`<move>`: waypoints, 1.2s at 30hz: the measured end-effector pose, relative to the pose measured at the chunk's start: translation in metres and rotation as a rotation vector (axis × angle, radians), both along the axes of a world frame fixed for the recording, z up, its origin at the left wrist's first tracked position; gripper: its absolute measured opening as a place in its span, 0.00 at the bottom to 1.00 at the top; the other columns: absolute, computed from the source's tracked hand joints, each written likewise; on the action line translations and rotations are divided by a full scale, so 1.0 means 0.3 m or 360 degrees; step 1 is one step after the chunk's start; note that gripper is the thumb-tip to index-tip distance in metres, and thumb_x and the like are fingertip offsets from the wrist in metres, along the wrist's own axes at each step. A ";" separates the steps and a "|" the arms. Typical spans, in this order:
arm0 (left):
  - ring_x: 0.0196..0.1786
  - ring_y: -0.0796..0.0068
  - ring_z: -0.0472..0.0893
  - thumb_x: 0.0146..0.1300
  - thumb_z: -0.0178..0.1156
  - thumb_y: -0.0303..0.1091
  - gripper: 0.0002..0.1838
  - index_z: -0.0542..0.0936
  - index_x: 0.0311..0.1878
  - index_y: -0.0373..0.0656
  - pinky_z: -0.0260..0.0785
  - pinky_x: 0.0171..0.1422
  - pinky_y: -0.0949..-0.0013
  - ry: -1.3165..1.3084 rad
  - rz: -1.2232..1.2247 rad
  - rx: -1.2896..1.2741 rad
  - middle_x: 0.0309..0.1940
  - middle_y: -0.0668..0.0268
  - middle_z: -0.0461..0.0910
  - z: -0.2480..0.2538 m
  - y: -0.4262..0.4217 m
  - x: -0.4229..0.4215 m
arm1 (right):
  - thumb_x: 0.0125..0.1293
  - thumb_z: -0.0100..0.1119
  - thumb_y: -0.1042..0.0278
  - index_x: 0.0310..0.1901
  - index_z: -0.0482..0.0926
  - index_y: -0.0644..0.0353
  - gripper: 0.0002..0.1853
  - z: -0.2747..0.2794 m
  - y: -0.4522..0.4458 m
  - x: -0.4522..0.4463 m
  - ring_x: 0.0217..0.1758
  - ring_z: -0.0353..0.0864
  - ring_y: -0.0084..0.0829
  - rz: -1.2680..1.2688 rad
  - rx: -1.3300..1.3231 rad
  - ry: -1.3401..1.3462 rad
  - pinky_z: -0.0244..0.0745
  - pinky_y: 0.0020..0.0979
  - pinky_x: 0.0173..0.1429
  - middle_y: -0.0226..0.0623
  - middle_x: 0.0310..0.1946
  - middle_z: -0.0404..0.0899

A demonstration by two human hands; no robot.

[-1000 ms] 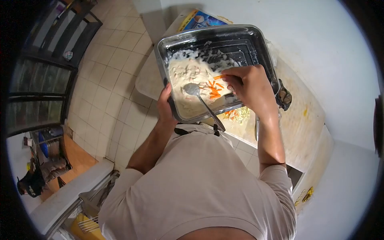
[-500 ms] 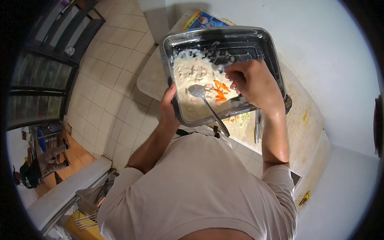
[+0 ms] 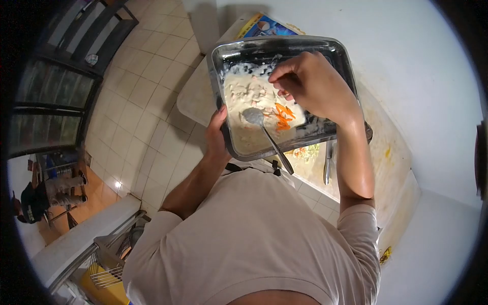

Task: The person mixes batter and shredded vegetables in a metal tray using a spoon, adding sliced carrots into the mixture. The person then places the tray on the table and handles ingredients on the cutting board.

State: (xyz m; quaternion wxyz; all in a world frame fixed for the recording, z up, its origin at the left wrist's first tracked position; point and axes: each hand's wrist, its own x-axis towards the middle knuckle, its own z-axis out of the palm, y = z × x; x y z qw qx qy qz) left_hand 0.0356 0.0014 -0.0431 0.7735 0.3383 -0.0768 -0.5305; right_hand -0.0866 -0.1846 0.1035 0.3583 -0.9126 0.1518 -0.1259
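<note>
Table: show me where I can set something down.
The table looks free between the right forearm and the wall, yellow stain and dark item aside, and at the corner left of the tray. Along the tray's near edge, chopped vegetables and a knife crowd it.

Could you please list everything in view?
pan: 1, dark, centre
mixture: 1, cream, in pan
carrot strips: several, orange, on mixture
spoon: 1, silver, in pan
packet: 1, blue-yellow, behind pan
shreds: many, orange-green, on table
utensil: 1, silver, right of shreds
table: 1, pale, beneath pan
rack: 1, silver, lower left
person: 1, dark top, left
floor: 1, pale, left
shirt: 1, beige, bottom
left grip: 1, bare, holding pan
right grip: 1, bare, above pan
</note>
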 end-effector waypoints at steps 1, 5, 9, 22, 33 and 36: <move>0.63 0.61 0.80 0.75 0.47 0.46 0.29 0.68 0.71 0.35 0.71 0.68 0.58 0.0008 0.0016 0.0010 0.64 0.54 0.76 0.000 -0.001 -0.001 | 0.64 0.59 0.83 0.41 0.85 0.71 0.07 0.002 -0.002 0.014 0.32 0.89 0.31 0.0047 -0.0034 -0.0015 0.81 0.32 0.39 0.44 0.29 0.86; 0.62 0.62 0.80 0.75 0.48 0.45 0.28 0.69 0.70 0.36 0.72 0.67 0.59 -0.0081 0.0031 0.0112 0.62 0.55 0.77 0.003 0.010 0.000 | 0.64 0.60 0.82 0.41 0.85 0.71 0.07 -0.038 0.001 0.071 0.33 0.89 0.35 0.0172 -0.0146 -0.0082 0.81 0.33 0.42 0.46 0.31 0.87; 0.61 0.63 0.80 0.75 0.48 0.45 0.28 0.69 0.70 0.36 0.72 0.67 0.59 -0.0042 0.0040 0.0007 0.62 0.56 0.78 -0.021 0.004 0.005 | 0.64 0.61 0.82 0.43 0.85 0.70 0.08 -0.073 0.013 0.108 0.36 0.89 0.37 0.0283 -0.0239 -0.0131 0.81 0.34 0.44 0.47 0.33 0.87; 0.63 0.63 0.79 0.74 0.48 0.48 0.31 0.68 0.72 0.36 0.71 0.68 0.59 -0.0065 -0.0031 0.0018 0.63 0.56 0.77 -0.001 -0.002 0.003 | 0.65 0.58 0.85 0.47 0.86 0.68 0.12 -0.042 0.027 0.125 0.38 0.90 0.32 0.0328 0.0056 -0.0003 0.83 0.31 0.46 0.45 0.37 0.89; 0.64 0.61 0.79 0.75 0.46 0.48 0.33 0.65 0.74 0.35 0.71 0.69 0.58 -0.0082 -0.0027 0.0005 0.65 0.54 0.75 0.011 -0.006 0.002 | 0.68 0.60 0.81 0.46 0.85 0.70 0.08 -0.023 0.032 0.109 0.36 0.90 0.32 0.0249 0.0047 -0.0003 0.83 0.31 0.45 0.45 0.35 0.89; 0.64 0.60 0.79 0.75 0.46 0.50 0.33 0.65 0.74 0.35 0.71 0.69 0.58 -0.0117 -0.0017 0.0008 0.66 0.54 0.75 0.025 -0.009 -0.005 | 0.68 0.59 0.82 0.47 0.84 0.70 0.09 -0.021 0.035 0.099 0.37 0.90 0.31 0.0246 0.0087 -0.0066 0.83 0.31 0.45 0.44 0.35 0.89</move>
